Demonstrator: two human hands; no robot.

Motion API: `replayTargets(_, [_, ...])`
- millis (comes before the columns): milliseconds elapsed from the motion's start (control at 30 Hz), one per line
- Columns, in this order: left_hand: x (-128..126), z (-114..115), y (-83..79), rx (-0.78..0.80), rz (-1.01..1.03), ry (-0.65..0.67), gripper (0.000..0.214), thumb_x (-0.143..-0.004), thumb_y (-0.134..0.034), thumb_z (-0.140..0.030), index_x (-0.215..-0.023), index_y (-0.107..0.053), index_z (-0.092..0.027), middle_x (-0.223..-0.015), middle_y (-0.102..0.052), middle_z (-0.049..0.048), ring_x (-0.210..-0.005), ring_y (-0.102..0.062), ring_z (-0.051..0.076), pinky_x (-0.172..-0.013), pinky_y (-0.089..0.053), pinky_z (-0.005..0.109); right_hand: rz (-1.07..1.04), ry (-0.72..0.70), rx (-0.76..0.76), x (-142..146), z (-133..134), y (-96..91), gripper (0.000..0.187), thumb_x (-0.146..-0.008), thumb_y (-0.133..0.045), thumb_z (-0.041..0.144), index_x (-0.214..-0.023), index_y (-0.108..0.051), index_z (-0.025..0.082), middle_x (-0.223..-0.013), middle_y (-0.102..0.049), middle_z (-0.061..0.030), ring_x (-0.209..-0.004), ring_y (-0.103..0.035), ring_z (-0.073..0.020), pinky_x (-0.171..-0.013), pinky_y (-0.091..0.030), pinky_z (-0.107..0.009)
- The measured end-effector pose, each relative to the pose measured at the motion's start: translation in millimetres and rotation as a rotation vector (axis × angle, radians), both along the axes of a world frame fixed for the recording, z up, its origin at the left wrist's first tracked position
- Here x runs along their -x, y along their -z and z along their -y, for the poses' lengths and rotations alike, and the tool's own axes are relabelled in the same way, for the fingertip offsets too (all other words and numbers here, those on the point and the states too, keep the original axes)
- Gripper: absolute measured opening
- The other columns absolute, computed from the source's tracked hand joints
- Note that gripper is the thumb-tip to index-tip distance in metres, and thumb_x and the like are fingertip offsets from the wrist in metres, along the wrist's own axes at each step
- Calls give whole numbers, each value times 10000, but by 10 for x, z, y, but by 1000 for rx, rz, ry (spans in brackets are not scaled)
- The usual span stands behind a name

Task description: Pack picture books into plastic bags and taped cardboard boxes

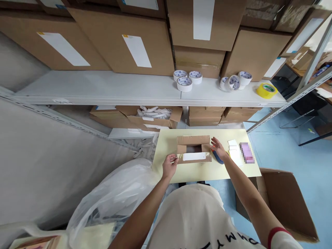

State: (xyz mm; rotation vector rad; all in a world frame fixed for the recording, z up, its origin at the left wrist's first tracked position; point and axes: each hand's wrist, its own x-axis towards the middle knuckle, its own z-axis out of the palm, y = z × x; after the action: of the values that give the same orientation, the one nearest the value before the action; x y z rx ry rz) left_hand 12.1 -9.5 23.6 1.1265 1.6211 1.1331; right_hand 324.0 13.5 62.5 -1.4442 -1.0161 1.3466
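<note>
Centrally, an open brown cardboard box (pixel 193 140) sits on a pale-yellow rectangular table (pixel 166 141). The left hand (pixel 169 166), fingers partly curled, touches its near left corner, grip unclear; the right hand (pixel 218 148), loosely open and gripping nothing, is at its right end, near a dark-blue object (pixel 218 158).

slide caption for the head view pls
Two hands at either end of an open box on a table, before a shelf of cartons and tape rolls.
</note>
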Motion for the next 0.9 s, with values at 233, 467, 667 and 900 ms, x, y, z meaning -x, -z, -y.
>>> replayTargets(233, [-22,215,-25,61,32,-84,268,-663,-693,-268,-899,-587,-198,-857,-716,63,-717,-695,179,-676,-575,324,66,-203,-105,93,77,-75,450,-841,-616,474,-1253,-522,319,-1473,-478,-61,-1364,-449,-222,-1089,-409,-435])
replayTargets(467, [-51,151,-166,-86,-282,-14,361,-747,-611,-228,-1106,-581,-192,-1081,-691,119,-965,-683,248,-856,-556,428,567,-303,-181,108,192,35,238,-876,-520,321,-1091,-591,248,-1461,-500,-79,-1260,-551,-257,-1007,-478,-447])
replayTargets(667, [-298,95,-401,-273,-788,409,525,-849,-546,-334,-1341,-523,-154,-1474,-463,181,-1415,-351,344,-1145,-287,514,640,-314,-223,153,233,17,300,-874,-524,326,-1149,-594,231,-1498,-444,-113,-1315,-494,-289,-1059,-428,-492])
replayTargets(900, [-543,126,-377,-255,-976,626,725,-881,-499,-485,-1494,-348,-128,-1552,-334,188,-1454,-267,362,-1183,-125,548,681,-55,-193,-286,523,149,402,-898,-483,419,-1222,-580,201,-1312,-592,-145,-1239,-533,-303,-1007,-458,-478])
